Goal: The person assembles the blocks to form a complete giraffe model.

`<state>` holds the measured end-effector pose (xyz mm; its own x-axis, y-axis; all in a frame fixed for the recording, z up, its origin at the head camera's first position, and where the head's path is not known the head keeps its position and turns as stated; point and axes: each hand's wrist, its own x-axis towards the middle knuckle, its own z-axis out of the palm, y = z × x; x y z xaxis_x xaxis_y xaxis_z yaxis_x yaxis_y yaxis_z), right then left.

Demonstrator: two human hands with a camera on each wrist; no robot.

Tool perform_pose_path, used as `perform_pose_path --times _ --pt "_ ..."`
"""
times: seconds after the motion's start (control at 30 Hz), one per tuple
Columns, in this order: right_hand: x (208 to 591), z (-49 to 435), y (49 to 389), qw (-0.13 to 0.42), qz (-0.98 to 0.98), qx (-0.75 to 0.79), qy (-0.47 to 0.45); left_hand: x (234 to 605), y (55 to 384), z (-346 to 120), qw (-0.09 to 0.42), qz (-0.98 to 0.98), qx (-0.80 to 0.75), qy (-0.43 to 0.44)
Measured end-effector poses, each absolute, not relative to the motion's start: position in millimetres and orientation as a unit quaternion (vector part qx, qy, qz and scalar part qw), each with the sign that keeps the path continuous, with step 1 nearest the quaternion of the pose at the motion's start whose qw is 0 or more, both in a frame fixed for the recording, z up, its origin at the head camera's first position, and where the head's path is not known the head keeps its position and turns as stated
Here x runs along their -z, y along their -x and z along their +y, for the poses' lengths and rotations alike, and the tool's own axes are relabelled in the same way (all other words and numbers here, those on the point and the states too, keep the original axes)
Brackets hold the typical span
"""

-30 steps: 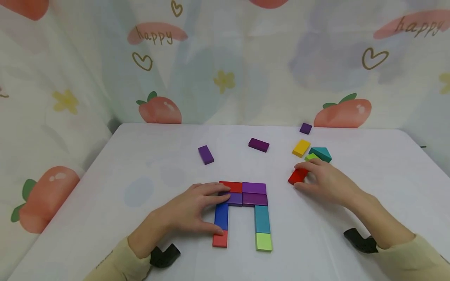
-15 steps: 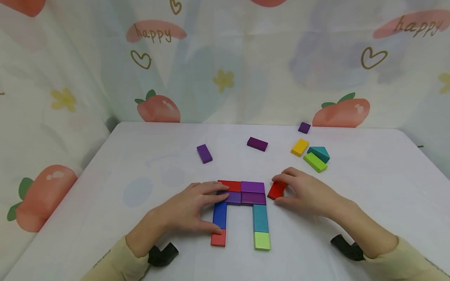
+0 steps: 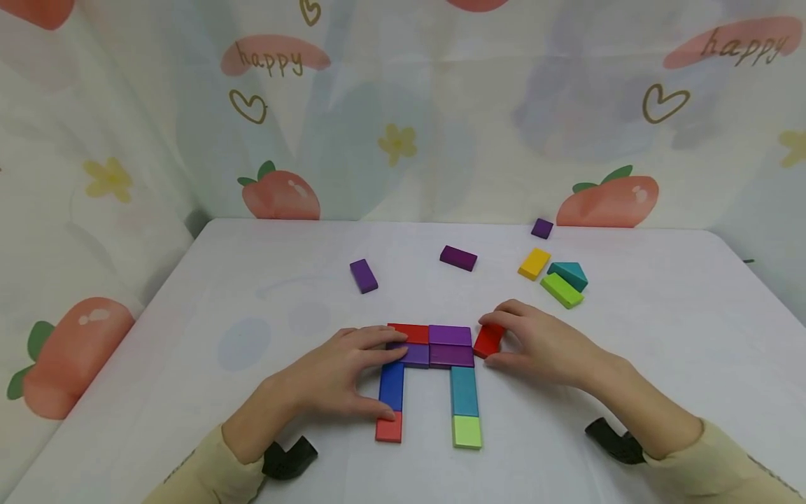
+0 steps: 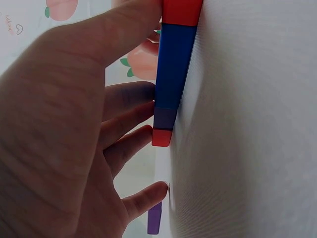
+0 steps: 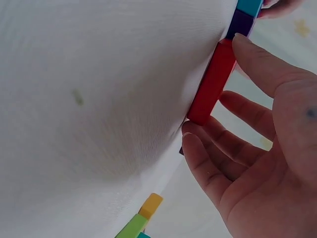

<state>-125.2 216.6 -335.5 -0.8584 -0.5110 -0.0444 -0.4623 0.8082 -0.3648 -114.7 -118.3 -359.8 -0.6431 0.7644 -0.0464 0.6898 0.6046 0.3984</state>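
Observation:
Flat coloured blocks lie joined in an arch shape. Its top has a red block point(image 3: 412, 333), two purple blocks at right point(image 3: 450, 336) and a violet block point(image 3: 417, 355). A blue block point(image 3: 392, 386) and small red block point(image 3: 388, 428) form the left leg; teal point(image 3: 464, 392) and lime blocks point(image 3: 467, 432) form the right. My left hand point(image 3: 334, 374) rests on the left side, fingertips on the top blocks, thumb on the small red one. Between thumb and fingers my right hand point(image 3: 544, 343) pinches another red block point(image 5: 213, 84), tilted, close beside the arch's top right end.
Farther back on the white table point(image 3: 157, 364) lie two loose purple blocks, one left point(image 3: 364, 276) and one central point(image 3: 458, 258). At back right are yellow point(image 3: 534, 264), lime point(image 3: 562, 290), teal triangular point(image 3: 569, 275) and small purple point(image 3: 542, 228) blocks. A patterned cloth hangs behind.
My right hand has carried the red block leftward and nearer, from beside the loose blocks to the arch's right end. The left hand keeps its place on the arch.

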Motion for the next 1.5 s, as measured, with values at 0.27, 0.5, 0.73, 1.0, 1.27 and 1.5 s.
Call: perform_pose_path --times 0.27,0.5,0.73,1.0,1.27,1.5 --pt "324 228 134 0.069 0.951 0.202 0.223 359 114 -119 0.102 0.887 -0.180 -0.413" --pt "320 249 165 0.033 0.960 0.205 0.185 359 114 -119 0.105 0.887 -0.180 -0.412" --pt "319 261 196 0.025 0.969 0.187 0.160 359 114 -120 0.105 0.887 -0.181 -0.411" --pt "323 269 219 0.061 0.978 0.165 0.111 361 115 -120 0.105 0.887 -0.179 -0.412" --pt "329 277 226 0.082 0.980 0.157 0.091 362 116 -120 0.100 0.884 -0.181 -0.419" --pt "330 280 229 0.079 0.978 0.165 0.102 361 115 -121 0.099 0.885 -0.181 -0.417"
